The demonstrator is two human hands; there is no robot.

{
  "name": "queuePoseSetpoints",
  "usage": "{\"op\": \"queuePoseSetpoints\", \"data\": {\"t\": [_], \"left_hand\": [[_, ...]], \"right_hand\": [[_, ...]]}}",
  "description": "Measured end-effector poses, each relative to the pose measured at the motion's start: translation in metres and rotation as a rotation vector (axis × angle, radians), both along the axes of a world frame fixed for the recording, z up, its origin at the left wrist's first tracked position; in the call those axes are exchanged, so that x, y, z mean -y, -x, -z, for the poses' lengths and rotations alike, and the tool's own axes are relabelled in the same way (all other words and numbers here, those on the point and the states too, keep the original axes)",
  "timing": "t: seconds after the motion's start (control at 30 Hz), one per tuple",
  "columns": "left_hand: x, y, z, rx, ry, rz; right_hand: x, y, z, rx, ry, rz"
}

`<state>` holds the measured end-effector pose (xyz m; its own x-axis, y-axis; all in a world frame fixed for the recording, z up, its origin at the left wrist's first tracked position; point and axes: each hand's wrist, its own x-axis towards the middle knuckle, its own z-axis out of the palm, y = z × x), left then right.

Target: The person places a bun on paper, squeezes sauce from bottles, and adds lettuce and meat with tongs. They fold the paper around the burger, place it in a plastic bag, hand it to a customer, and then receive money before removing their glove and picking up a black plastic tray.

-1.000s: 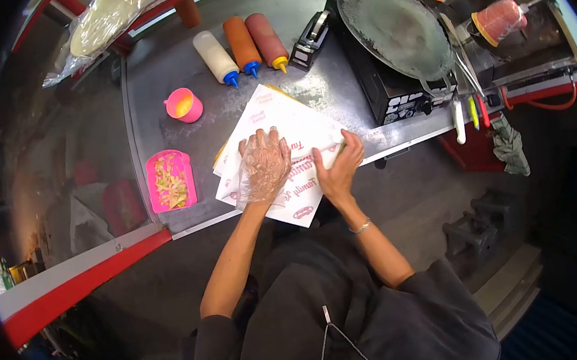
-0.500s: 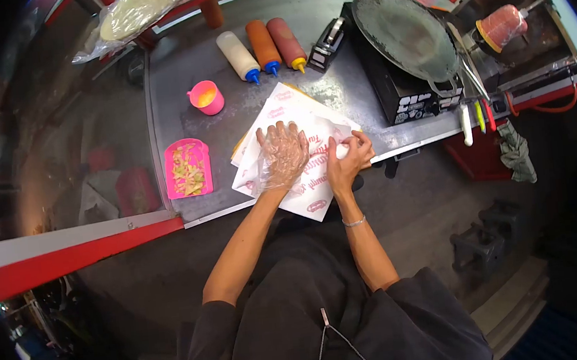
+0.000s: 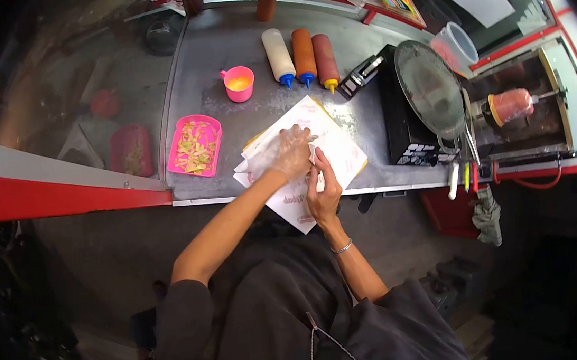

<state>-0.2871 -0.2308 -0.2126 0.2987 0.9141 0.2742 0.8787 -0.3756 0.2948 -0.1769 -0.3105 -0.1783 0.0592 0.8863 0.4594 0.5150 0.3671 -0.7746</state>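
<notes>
Printed white wrapping paper (image 3: 295, 210) lies at the counter's front edge, one corner hanging over it. Beneath it is a stack of similar sheets (image 3: 345, 150). My left hand (image 3: 291, 153), in a clear plastic glove, rests on the paper with its fingers curled over a folded part. My bare right hand (image 3: 325, 189) is beside it, thumb and fingers closed on the fold's right end. Whatever may be inside the fold is hidden. To the left sit a pink tray (image 3: 173, 165) of chopped vegetables and a pink cup (image 3: 241, 95) with orange-yellow contents.
Three squeeze bottles (image 3: 303, 55) lie behind the paper, near a black tape dispenser (image 3: 362, 77). A round griddle pan (image 3: 430, 86) sits on a black burner at right. Knives (image 3: 454, 181) hang at the front edge; a meat spit (image 3: 512, 106) stands farther right.
My left hand has gone from lying flat to curled fingers. My right hand has drawn the paper's right side inward, toward the left hand. The camera view has shifted.
</notes>
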Motion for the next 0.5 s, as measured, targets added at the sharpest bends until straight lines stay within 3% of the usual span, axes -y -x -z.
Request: {"op": "queuePoseSetpoints", "data": {"t": [0.07,0.1,0.23,0.3,0.43,0.5], "left_hand": [[-0.042,0.017,-0.02,-0.157,0.521,0.304],[-0.045,0.024,-0.041,-0.194,0.5,0.292],[-0.076,0.036,-0.02,-0.042,0.5,0.396],[-0.081,0.035,-0.011,-0.076,0.434,0.584],[-0.074,0.042,-0.022,-0.025,0.456,0.612],[-0.07,0.04,-0.044,-0.029,0.688,0.479]], "right_hand": [[0.002,-0.003,0.006,-0.005,0.039,-0.069],[0.0,-0.004,0.007,0.088,-0.003,-0.12],[-0.007,-0.017,0.013,0.301,-0.023,-0.289],[-0.017,-0.029,0.016,0.497,-0.045,-0.431],[-0.04,-0.047,0.02,0.692,-0.131,-0.668],[-0.053,-0.05,0.016,0.744,-0.15,-0.73]]}}
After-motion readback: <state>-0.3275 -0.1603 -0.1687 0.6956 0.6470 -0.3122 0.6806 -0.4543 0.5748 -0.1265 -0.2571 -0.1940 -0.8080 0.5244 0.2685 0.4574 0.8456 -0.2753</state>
